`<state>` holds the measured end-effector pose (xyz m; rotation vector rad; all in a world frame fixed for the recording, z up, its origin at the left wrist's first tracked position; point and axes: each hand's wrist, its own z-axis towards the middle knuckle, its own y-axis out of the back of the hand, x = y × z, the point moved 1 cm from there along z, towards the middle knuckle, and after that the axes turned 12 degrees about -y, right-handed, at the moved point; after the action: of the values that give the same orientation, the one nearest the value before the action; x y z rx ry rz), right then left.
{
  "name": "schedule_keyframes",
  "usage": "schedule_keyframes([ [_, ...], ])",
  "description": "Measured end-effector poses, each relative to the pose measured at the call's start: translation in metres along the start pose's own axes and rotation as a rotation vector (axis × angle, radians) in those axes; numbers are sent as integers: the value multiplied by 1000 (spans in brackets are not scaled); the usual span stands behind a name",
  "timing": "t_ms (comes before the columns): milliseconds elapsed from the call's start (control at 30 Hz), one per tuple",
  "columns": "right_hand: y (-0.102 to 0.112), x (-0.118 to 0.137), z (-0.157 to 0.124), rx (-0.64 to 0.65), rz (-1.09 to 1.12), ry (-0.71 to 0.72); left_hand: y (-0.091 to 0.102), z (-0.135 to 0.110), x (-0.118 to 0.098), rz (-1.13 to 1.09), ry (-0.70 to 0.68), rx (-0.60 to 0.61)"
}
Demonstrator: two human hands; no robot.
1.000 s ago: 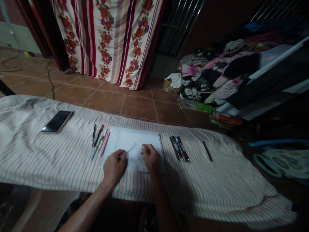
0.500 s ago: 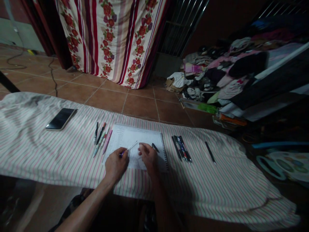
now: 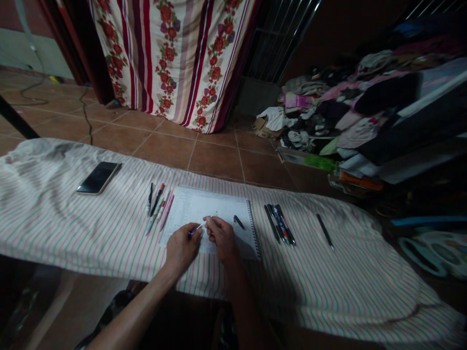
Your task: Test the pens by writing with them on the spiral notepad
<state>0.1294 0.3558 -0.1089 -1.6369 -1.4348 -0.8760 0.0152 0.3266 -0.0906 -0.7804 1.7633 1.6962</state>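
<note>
My left hand [image 3: 183,247] is closed around the purple end of a slim pen [image 3: 201,225] with a pale, clear-looking shaft. The fingertips of my right hand [image 3: 221,236] pinch that same shaft farther up, and its thin tip pokes out past them. Both hands are over a spiral notebook [image 3: 204,198], whose pages bear faint writing or drawing. A short black pen cap or pen part [image 3: 239,222] lies on the page, right of my right hand.
Left of the notebook lie several pens and markers [image 3: 167,212], and farther left a phone [image 3: 98,178]. On the right are a group of pens [image 3: 280,225] and a lone black pen [image 3: 325,232]. Striped cloth [image 3: 328,291] covers the surface. Clothes [image 3: 335,107] are heaped beyond.
My right hand has come leftward to the pen and now pinches its shaft; before, its fingers were apart from it. The view has shifted slightly.
</note>
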Motion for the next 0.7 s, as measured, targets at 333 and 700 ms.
schedule_keyframes([
  [333,8,10,4,-110,31,70,5,-2,10,23,-9,7],
  [700,19,3,15,-255,66,56,19,-4,22,25,-22,-19],
])
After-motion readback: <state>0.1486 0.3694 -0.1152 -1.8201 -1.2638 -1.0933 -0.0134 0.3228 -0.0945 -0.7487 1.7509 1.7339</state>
